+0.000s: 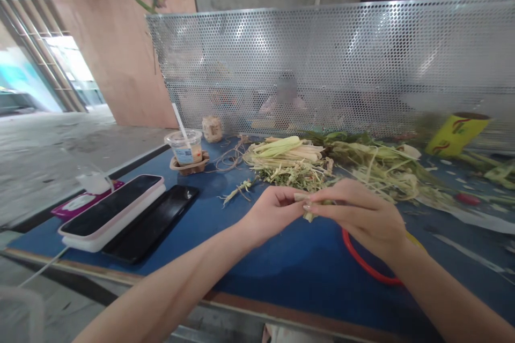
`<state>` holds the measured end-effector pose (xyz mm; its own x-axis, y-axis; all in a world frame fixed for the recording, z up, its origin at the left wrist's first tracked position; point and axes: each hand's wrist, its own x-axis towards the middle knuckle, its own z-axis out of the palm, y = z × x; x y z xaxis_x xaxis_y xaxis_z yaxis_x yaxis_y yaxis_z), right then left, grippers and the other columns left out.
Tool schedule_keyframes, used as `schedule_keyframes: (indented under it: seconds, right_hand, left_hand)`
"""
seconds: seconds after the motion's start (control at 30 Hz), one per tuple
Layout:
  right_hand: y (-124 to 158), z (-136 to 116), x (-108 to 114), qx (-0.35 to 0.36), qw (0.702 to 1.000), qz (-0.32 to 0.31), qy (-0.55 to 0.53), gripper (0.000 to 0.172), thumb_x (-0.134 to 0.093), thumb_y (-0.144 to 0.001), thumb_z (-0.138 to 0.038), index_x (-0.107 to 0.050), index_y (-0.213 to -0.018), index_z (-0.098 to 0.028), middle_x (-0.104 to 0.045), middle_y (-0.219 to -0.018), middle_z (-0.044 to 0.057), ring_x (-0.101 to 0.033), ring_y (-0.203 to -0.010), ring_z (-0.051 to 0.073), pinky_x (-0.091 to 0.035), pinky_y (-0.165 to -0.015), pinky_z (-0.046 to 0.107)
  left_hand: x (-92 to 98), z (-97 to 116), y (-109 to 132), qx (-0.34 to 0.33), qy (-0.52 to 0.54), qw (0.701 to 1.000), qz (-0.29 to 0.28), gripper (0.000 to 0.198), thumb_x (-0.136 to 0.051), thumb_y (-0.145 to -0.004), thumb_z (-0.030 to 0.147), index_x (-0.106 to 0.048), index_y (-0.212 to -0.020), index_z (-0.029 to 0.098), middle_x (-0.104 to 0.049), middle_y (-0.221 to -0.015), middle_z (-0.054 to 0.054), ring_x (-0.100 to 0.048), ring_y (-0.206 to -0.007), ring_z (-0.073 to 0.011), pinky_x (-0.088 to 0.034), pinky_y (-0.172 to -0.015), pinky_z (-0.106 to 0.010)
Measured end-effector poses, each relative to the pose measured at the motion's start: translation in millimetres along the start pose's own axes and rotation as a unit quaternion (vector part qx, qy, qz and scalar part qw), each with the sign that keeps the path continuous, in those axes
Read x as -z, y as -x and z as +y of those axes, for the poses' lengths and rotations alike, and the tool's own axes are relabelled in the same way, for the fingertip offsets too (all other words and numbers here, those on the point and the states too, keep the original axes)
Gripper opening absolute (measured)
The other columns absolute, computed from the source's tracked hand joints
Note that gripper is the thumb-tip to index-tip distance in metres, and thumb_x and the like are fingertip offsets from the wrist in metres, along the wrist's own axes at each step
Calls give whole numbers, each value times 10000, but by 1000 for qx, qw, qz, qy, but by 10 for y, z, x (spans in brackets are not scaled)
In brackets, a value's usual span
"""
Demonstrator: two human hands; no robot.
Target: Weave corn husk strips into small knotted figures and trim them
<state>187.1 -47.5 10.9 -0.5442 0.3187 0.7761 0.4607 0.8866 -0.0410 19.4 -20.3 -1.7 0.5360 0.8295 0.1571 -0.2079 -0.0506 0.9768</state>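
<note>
My left hand (269,211) and my right hand (360,214) meet above the blue table (257,273), fingertips nearly touching. Between them they pinch a small pale green piece of plant (309,216), like a folded strip of husk; the fingers cover most of it. Just beyond lies a bundle of pale husks and stalks (287,149), with small dried greenish pieces (295,176) in front of it. A red ring-shaped rim (366,267) shows partly from under my right hand and forearm.
At left are two phones, one pink-edged (115,206) and one black (151,222), and a drink cup (185,147) with a straw. Loose leaves (374,161) spread to the right, near a yellow roll (456,134). A perforated metal screen (322,53) stands behind the table.
</note>
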Motion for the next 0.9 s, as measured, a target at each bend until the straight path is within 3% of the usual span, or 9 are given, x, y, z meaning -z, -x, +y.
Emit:
schedule_keyframes:
  seconds: [0.13,0.3,0.53,0.9]
  right_hand:
    - [-20,-31,8,3,1000,26,4,220,-514,-796,-124,-639,-895,-275,-642,-791,24,-588,-686,127,-480,-578,248]
    - [21,20,36,-24,1000,-11,-4,223,-519,-789,-105,-635,-914,-250,-610,-834,37,-600,-759,130,-489,-676,248]
    - [4,43,-3,-61,997,35,25,156,-546,-765,-107,-598,-830,-240,-635,-772,14,-613,-737,131,-498,-687,235]
    - [75,98,58,-24,997,-61,32,172,-535,-786,-111,-567,-912,-223,-605,-889,37,-582,-844,122,-475,-761,237]
  left_hand:
    - [32,-21,1,13,45,999,-20,151,-679,-614,268,-694,-670,128,-596,-597,-8,-439,-543,-61,-318,-555,-199]
    - [56,-38,-7,20,42,999,-1,105,-649,-631,221,-692,-671,134,-567,-574,7,-398,-526,-53,-294,-556,-212]
    - [52,-32,-21,28,53,998,-1,101,-647,-622,214,-663,-637,115,-506,-524,24,-365,-503,-50,-266,-529,-220]
    - [61,-13,-29,61,66,996,11,126,-659,-610,220,-639,-581,99,-511,-519,8,-395,-497,-59,-289,-535,-235]
